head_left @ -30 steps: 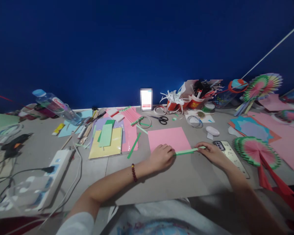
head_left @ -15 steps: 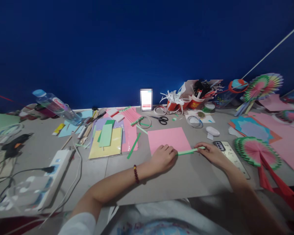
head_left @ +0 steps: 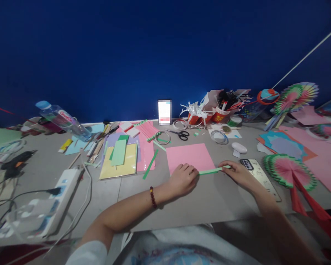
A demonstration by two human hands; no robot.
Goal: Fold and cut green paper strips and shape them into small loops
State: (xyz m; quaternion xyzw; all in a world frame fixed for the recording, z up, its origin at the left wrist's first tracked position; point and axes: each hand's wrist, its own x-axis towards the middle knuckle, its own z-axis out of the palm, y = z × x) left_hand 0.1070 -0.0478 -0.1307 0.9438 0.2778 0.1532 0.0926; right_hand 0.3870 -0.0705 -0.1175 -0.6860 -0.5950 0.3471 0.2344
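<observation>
A thin green paper strip (head_left: 211,171) lies flat on the grey table, stretched between my two hands. My left hand (head_left: 182,179) is curled and pinches the strip's left end at the front edge of a pink paper sheet (head_left: 189,156). My right hand (head_left: 235,173) pinches the strip's right end, just left of a phone (head_left: 246,163) and a ruler (head_left: 263,178). A bead bracelet (head_left: 152,197) sits on my left wrist.
Black scissors (head_left: 182,134) and tape rings (head_left: 219,137) lie behind the pink sheet. Yellow, green and pink papers (head_left: 123,160) are stacked at the left, beside a power strip (head_left: 57,195) with cables. Folded paper fans (head_left: 288,170) lie at the right. A water bottle (head_left: 63,120) lies at the back left.
My left hand has slid a little to the right along the strip. My right hand has stayed in place.
</observation>
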